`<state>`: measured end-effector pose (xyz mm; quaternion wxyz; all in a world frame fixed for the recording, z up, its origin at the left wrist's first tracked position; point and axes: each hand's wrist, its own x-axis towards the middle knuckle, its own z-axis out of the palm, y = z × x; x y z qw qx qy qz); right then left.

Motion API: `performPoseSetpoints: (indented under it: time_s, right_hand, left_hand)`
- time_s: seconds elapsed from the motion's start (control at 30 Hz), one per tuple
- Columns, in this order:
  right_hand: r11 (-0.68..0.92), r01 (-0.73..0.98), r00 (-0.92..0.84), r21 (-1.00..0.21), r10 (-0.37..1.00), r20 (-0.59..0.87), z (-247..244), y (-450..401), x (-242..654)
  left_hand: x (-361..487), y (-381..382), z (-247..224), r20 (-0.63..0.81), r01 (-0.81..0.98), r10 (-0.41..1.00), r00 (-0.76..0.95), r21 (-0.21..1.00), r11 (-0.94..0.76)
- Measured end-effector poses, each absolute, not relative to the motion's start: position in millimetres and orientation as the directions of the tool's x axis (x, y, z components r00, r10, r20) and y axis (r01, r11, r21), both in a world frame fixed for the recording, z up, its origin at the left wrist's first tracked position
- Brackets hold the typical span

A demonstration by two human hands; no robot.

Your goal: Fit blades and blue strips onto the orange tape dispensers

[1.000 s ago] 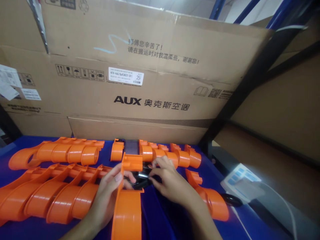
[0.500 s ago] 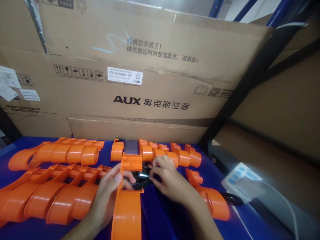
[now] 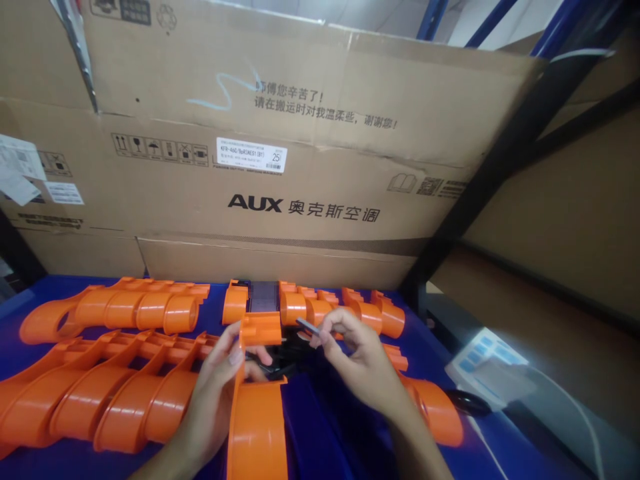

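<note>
Your left hand grasps an upright orange piece, thumb along its side edge and fingertips showing through its opening, against or close to a black part just behind. In the head view, the only one you have, the change is at your right hand: half a second ago its fingers were at the black part beside the orange piece, and now they have drawn up and away to the right, with a thin grey strip sticking out of them. That suggests the strip and the held piece are now apart, each in its own hand. Your right thumb and fingers are pinched nearly together on the strip, its free end pointing toward the orange piece without seeming to touch it; your left grip is only as wide as that piece's edge, and whether it also bears on the black part you cannot tell. Left of your left grip stand rows of orange parts; beyond both hands sits a dark grey block.
</note>
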<state>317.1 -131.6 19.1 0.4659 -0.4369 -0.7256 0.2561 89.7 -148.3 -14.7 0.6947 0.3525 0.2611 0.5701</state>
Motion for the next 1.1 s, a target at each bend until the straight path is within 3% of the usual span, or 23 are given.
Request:
performPoseSetpoints:
  time_s: [0.1, 0.33, 0.9, 1.1]
  right_hand:
    - [0.439, 0.234, -0.087, -0.867, 0.898, 0.431, 16.2, -134.3, 308.8]
    - [0.338, 0.002, 0.055, -0.941, 0.94, 0.337, 11.3, -130.0, 295.9]
    - [0.321, 0.052, 0.051, -0.946, 0.945, 0.324, 14.7, -130.7, 294.6]
    - [0.344, 0.07, 0.023, -0.936, 0.938, 0.346, 15.6, -135.0, 294.4]
  left_hand:
    - [90.4, -148.2, -14.3, 0.048, -0.601, 0.971, 0.234, 0.792, 0.105]
    - [91.6, -149.1, -19.0, 0.065, -0.589, 0.973, 0.22, 0.804, 0.08]
    - [89.7, -146.1, -18.2, 0.039, -0.565, 0.98, 0.195, 0.821, 0.08]
    - [77.7, -129.1, -37.0, -0.016, -0.502, 0.955, 0.297, 0.848, 0.17]
